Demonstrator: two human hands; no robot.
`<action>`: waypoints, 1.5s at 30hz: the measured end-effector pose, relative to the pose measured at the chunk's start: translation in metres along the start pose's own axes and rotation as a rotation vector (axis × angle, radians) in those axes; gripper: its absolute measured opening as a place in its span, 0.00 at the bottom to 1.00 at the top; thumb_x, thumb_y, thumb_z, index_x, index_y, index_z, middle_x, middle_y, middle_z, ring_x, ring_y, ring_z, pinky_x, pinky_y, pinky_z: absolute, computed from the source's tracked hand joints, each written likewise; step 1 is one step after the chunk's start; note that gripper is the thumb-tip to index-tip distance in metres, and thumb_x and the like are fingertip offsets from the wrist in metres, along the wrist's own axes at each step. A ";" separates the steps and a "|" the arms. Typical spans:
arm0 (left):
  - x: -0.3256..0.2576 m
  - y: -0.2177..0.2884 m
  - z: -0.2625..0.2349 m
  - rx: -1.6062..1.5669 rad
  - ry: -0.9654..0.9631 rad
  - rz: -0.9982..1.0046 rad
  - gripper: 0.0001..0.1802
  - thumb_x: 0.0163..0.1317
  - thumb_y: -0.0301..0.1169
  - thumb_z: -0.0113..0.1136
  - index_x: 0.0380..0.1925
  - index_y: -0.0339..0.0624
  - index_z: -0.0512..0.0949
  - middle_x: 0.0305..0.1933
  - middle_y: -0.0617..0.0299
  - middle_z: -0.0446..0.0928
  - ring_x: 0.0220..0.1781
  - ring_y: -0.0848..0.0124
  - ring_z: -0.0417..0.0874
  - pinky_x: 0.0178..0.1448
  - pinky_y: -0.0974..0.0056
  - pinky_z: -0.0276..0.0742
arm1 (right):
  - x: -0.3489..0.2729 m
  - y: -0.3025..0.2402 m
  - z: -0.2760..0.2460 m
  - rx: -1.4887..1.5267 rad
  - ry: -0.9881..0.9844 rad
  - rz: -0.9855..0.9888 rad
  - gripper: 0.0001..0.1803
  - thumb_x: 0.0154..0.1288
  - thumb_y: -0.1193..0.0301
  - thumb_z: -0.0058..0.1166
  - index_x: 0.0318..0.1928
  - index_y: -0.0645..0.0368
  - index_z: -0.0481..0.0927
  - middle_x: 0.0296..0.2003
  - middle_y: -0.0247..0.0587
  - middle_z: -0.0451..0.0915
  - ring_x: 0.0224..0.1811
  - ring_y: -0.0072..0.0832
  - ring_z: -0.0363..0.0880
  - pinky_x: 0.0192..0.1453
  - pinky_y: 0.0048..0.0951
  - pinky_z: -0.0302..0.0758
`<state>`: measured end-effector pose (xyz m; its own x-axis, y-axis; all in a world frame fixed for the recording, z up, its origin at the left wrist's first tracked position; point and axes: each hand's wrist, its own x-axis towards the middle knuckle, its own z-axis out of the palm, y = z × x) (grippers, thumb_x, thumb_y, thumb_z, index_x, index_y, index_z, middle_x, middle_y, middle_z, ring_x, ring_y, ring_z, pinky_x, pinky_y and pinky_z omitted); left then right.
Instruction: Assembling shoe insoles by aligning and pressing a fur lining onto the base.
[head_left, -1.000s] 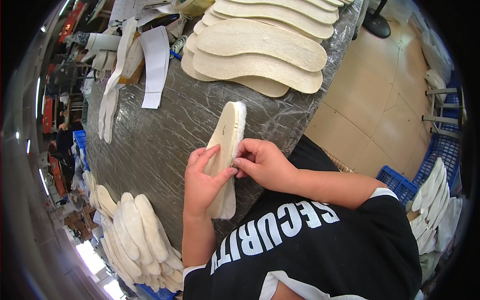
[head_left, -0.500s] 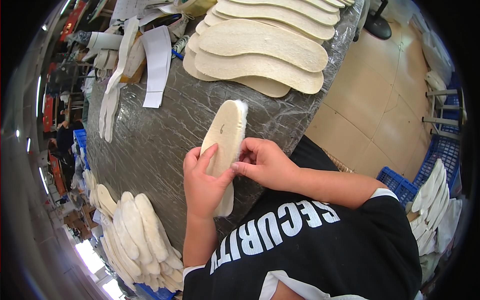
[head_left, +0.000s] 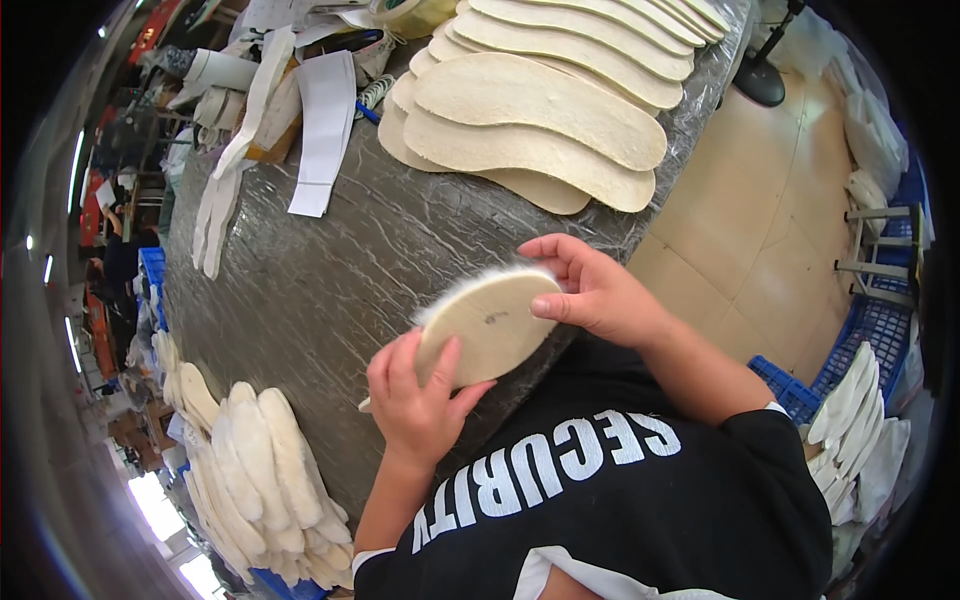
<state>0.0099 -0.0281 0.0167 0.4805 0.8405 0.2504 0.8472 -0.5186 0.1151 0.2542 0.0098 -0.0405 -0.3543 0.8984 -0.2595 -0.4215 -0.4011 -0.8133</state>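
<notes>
Here the person's left hand (head_left: 418, 400) comes up from the lower edge, forearm rising steeply, fingers laid over the sole's pale face and the thumb set apart along its near side, a firm hold on the insole (head_left: 490, 330); the right hand (head_left: 590, 290) reaches in from the right, forearm slanting up and leftward, its thumb lying over the far end of the face while the fingers curl beyond the fluffy rim, moderately spread, and whether they press on the hidden side one cannot tell; the insole itself is up between the two hands, tilted, flat side to the camera, white fleece showing along its upper edge, a small dark mark on the face, its lower part largely covered by the left hand; beneath and beyond runs the dark, marbled table (head_left: 300, 290); up top, overlapping rows of cream insoles (head_left: 540, 110) fill the far right of it, well apart from the hands; to their left lie white paper strips (head_left: 322, 130), with a blue pen (head_left: 367, 112) just beside; down at the lower left, a heap of fleecy insoles (head_left: 265, 470) crowds in by the table's edge; over on the right, blue crates (head_left: 870, 320) and more pale pieces (head_left: 850, 430) stand beyond the elbow.
</notes>
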 end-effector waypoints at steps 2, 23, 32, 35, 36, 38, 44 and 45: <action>-0.008 -0.002 0.006 0.072 0.077 0.163 0.32 0.37 0.44 0.79 0.46 0.49 0.81 0.58 0.54 0.71 0.56 0.52 0.70 0.57 0.51 0.71 | 0.003 -0.006 -0.007 -0.014 -0.178 0.033 0.35 0.56 0.74 0.69 0.62 0.64 0.66 0.52 0.38 0.76 0.55 0.23 0.74 0.62 0.27 0.71; -0.015 -0.015 0.020 -0.099 0.155 0.450 0.16 0.51 0.39 0.73 0.40 0.54 0.83 0.55 0.70 0.74 0.57 0.62 0.70 0.49 0.59 0.68 | 0.010 -0.018 0.003 -0.305 -0.462 0.232 0.10 0.65 0.68 0.62 0.40 0.62 0.80 0.29 0.27 0.77 0.34 0.14 0.73 0.39 0.19 0.72; 0.002 0.006 0.003 -0.361 0.128 0.262 0.21 0.52 0.35 0.73 0.45 0.44 0.77 0.44 0.60 0.73 0.42 0.61 0.74 0.43 0.56 0.71 | -0.003 -0.007 0.016 -0.328 -0.426 0.178 0.11 0.68 0.67 0.58 0.31 0.60 0.75 0.23 0.25 0.73 0.27 0.12 0.66 0.31 0.21 0.67; 0.006 0.011 0.002 -0.384 0.099 0.317 0.19 0.48 0.29 0.73 0.41 0.43 0.80 0.41 0.62 0.74 0.41 0.62 0.73 0.41 0.57 0.70 | -0.006 -0.004 0.018 -0.359 -0.420 0.124 0.11 0.69 0.67 0.56 0.32 0.61 0.75 0.24 0.26 0.73 0.28 0.13 0.66 0.31 0.22 0.67; 0.007 0.011 0.001 -0.393 0.107 0.312 0.18 0.46 0.27 0.72 0.40 0.43 0.81 0.40 0.63 0.74 0.40 0.63 0.73 0.41 0.58 0.70 | -0.006 -0.002 0.018 -0.362 -0.384 0.093 0.11 0.69 0.68 0.55 0.32 0.61 0.75 0.25 0.26 0.73 0.29 0.13 0.66 0.32 0.22 0.67; 0.007 0.012 0.002 -0.403 0.112 0.310 0.18 0.44 0.25 0.72 0.38 0.42 0.82 0.40 0.64 0.74 0.40 0.63 0.73 0.41 0.58 0.70 | -0.007 0.000 0.018 -0.363 -0.345 0.062 0.10 0.70 0.68 0.54 0.33 0.61 0.75 0.25 0.26 0.74 0.29 0.13 0.66 0.32 0.22 0.67; 0.009 0.013 -0.004 -0.392 0.096 0.367 0.13 0.45 0.27 0.68 0.35 0.45 0.82 0.39 0.67 0.81 0.40 0.65 0.74 0.42 0.60 0.65 | -0.007 0.006 0.020 -0.314 -0.214 0.196 0.10 0.72 0.68 0.52 0.34 0.60 0.74 0.26 0.26 0.74 0.31 0.12 0.66 0.34 0.22 0.68; 0.011 0.013 -0.006 -0.363 0.062 0.340 0.11 0.46 0.28 0.68 0.33 0.46 0.82 0.40 0.68 0.83 0.41 0.65 0.74 0.45 0.60 0.63 | -0.007 0.004 0.021 -0.325 -0.186 0.234 0.10 0.72 0.67 0.52 0.33 0.59 0.74 0.26 0.26 0.74 0.31 0.12 0.66 0.34 0.22 0.68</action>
<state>0.0251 -0.0266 0.0271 0.6925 0.6089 0.3869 0.5057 -0.7922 0.3417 0.2377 -0.0015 -0.0308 -0.5658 0.7307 -0.3819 -0.0381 -0.4859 -0.8732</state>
